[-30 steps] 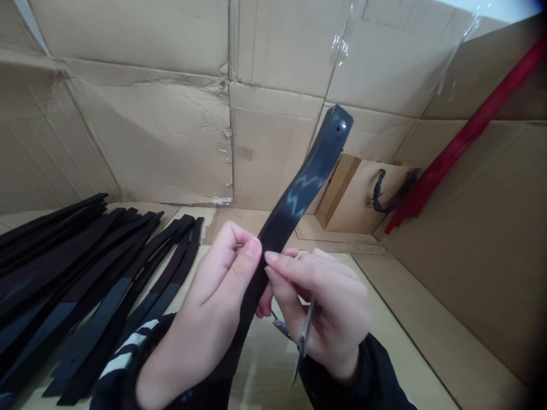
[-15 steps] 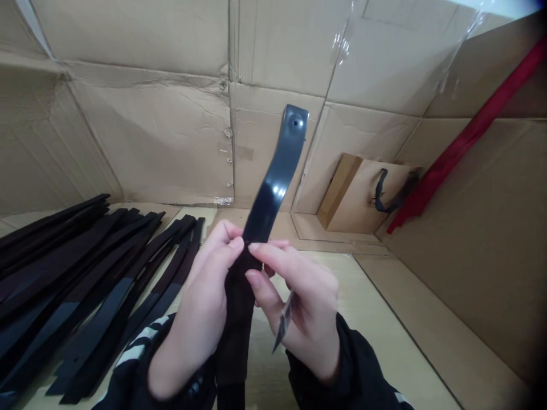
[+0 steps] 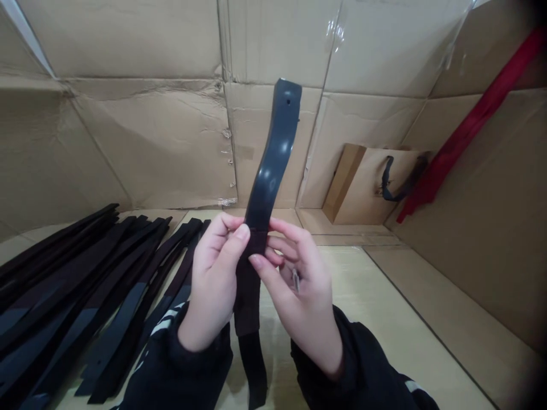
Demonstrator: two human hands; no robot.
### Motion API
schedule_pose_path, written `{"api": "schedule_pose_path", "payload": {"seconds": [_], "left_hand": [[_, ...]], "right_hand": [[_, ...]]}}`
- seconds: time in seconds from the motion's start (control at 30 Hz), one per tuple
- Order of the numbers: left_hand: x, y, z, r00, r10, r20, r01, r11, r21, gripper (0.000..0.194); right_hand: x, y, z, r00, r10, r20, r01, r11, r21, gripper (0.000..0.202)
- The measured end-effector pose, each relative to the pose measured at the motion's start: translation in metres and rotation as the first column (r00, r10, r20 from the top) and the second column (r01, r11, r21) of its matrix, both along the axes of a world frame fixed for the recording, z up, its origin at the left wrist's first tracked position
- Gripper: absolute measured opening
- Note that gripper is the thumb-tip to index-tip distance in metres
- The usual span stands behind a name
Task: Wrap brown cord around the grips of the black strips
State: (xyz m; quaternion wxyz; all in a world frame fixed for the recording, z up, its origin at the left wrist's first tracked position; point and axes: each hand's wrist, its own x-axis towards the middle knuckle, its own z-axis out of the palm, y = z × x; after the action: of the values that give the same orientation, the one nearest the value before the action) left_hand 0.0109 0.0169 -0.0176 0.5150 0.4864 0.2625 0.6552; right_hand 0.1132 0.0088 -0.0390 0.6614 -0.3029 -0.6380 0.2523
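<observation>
A long curved dark strip (image 3: 273, 154) stands upright in front of me, glossy blue-black with a small hole at its top and a matte, darker stretch lower down. My left hand (image 3: 217, 273) pinches its left edge near the seam between the two surfaces. On the other edge, the thumb and fingers of my right hand (image 3: 299, 279) hold the same strip. A small thin metallic object (image 3: 296, 279) is tucked in my right palm; what it is cannot be made out.
Several similar dark strips (image 3: 98, 279) lie in a pile on the pale table (image 3: 384, 324) at left. Cardboard panels (image 3: 154, 142) rise behind. A brown paper bag (image 3: 367, 188) with dark handles stands back right, near a red strip (image 3: 474, 125).
The strip has risen slightly and its lower end now shows. My right fingers have shifted from its front to its right edge. The small object in my right palm shows less.
</observation>
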Motion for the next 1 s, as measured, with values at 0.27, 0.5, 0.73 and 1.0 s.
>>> {"api": "schedule_pose_path", "payload": {"seconds": [0.27, 0.5, 0.73, 1.0], "left_hand": [[-0.006, 0.003, 0.001, 0.996, -0.082, -0.037, 0.081, 0.997, -0.019, 0.007], [0.009, 0.000, -0.003, 0.995, -0.060, 0.078, 0.060, 0.998, 0.007, 0.009], [0.014, -0.006, -0.005, 0.997, 0.021, 0.077, -0.023, 0.999, 0.024, 0.007], [0.015, -0.006, -0.003, 0.985, 0.091, 0.146, -0.090, 0.996, -0.017, 0.002]], "right_hand": [[0.006, -0.006, 0.005, 0.971, -0.222, 0.085, 0.207, 0.966, 0.157, 0.036], [0.003, -0.001, -0.006, 0.990, -0.143, -0.005, 0.143, 0.983, 0.112, 0.043], [-0.001, -0.002, -0.002, 0.989, -0.109, -0.095, 0.112, 0.993, 0.026, 0.039], [-0.001, 0.001, -0.007, 0.990, -0.116, -0.083, 0.119, 0.992, 0.032, 0.043]]}}
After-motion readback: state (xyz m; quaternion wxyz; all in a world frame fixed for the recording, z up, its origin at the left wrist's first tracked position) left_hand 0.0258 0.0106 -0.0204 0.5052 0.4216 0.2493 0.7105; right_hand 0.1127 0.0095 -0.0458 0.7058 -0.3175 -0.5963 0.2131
